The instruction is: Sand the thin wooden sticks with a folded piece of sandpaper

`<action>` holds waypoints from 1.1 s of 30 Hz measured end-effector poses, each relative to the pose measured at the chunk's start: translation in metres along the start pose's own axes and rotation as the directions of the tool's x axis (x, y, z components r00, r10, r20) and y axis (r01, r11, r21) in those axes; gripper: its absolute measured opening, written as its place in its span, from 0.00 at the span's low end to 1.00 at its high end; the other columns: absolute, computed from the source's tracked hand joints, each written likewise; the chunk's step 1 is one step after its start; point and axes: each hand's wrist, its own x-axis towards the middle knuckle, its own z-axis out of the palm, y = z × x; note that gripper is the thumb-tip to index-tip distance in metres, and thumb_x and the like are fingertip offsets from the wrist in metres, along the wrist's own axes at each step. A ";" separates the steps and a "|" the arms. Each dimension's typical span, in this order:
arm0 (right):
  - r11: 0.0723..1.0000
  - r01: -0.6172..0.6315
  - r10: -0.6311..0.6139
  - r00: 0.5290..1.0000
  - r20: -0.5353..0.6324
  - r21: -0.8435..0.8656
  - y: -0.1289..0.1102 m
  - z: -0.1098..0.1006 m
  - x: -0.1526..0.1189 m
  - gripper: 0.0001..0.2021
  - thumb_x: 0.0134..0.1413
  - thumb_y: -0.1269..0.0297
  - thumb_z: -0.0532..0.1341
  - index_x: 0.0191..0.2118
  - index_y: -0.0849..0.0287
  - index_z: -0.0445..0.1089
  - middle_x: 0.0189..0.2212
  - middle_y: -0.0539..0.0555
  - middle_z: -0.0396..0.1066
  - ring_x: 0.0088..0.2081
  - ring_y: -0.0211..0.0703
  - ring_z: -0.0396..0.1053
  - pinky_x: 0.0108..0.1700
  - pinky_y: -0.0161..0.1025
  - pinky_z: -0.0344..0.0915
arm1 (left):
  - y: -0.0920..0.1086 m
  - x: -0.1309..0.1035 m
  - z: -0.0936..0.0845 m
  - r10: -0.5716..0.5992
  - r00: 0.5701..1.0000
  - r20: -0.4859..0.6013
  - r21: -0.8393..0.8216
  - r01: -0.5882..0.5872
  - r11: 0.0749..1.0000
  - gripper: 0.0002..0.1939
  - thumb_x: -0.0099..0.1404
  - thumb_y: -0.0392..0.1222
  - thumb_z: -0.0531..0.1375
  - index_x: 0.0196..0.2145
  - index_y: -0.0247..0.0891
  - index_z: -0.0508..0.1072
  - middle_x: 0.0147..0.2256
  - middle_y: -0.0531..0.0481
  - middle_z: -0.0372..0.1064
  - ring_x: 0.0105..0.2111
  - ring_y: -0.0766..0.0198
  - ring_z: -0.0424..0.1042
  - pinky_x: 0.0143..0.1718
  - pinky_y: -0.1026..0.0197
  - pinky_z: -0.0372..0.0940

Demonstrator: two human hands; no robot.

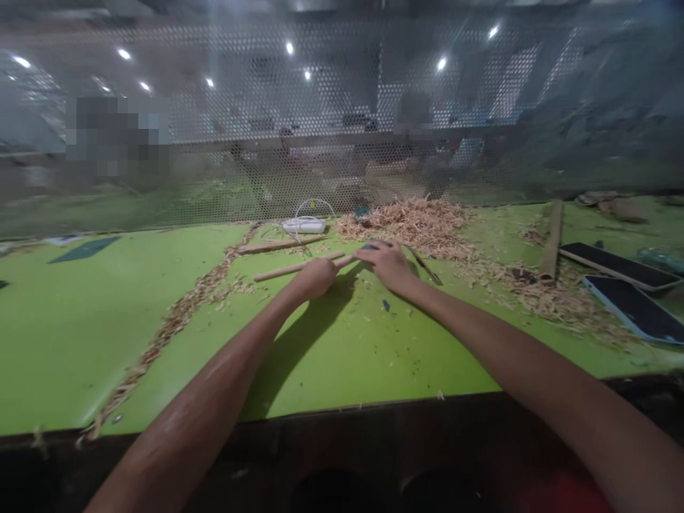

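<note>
My left hand (319,276) is closed round a pale wooden stick (345,261) just above the green table (342,356). At the stick's far end, my right hand (389,263) is closed over it, with a dark green piece (372,244) under its fingers. Another wooden stick (278,271) lies just beyond my left hand. Behind that rests a darker wooden strip (278,245). To the right of my right hand is a thin dark tool (425,266), partly hidden by the hand.
A heap of shavings (417,221) lies beyond my hands, near a mesh screen (320,164). A white power strip (304,226) with a cable stands at the back. Two phones (620,265) and a wooden bar (552,242) lie right. A green sheet (85,249) is left.
</note>
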 end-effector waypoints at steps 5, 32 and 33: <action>0.995 -0.103 0.102 0.994 -0.024 -0.017 0.004 -0.001 -0.001 0.25 0.73 0.79 0.55 0.61 0.48 0.81 0.63 0.57 0.78 0.67 0.60 0.68 0.66 0.64 0.63 | 0.007 -0.001 -0.008 -0.088 0.996 0.033 -0.008 0.089 0.996 0.26 0.81 0.42 0.47 0.35 0.33 0.82 0.30 0.40 0.76 0.25 0.61 0.71 0.29 0.62 0.62; 0.982 0.038 -0.043 0.999 0.026 0.183 -0.019 -0.002 -0.004 0.22 0.76 0.74 0.55 0.61 0.48 0.81 0.64 0.55 0.76 0.69 0.56 0.68 0.67 0.59 0.62 | 0.013 -0.013 -0.005 -0.055 0.998 0.026 0.103 0.053 0.993 0.26 0.83 0.45 0.47 0.47 0.31 0.83 0.35 0.38 0.80 0.31 0.57 0.78 0.35 0.59 0.68; 0.976 0.084 -0.093 0.995 0.036 0.203 -0.020 -0.001 -0.004 0.22 0.76 0.74 0.55 0.61 0.47 0.81 0.64 0.54 0.77 0.69 0.56 0.67 0.68 0.59 0.61 | 0.013 -0.014 -0.005 -0.049 0.999 0.025 0.093 0.046 0.995 0.26 0.83 0.45 0.47 0.46 0.31 0.83 0.36 0.37 0.80 0.31 0.57 0.78 0.36 0.59 0.68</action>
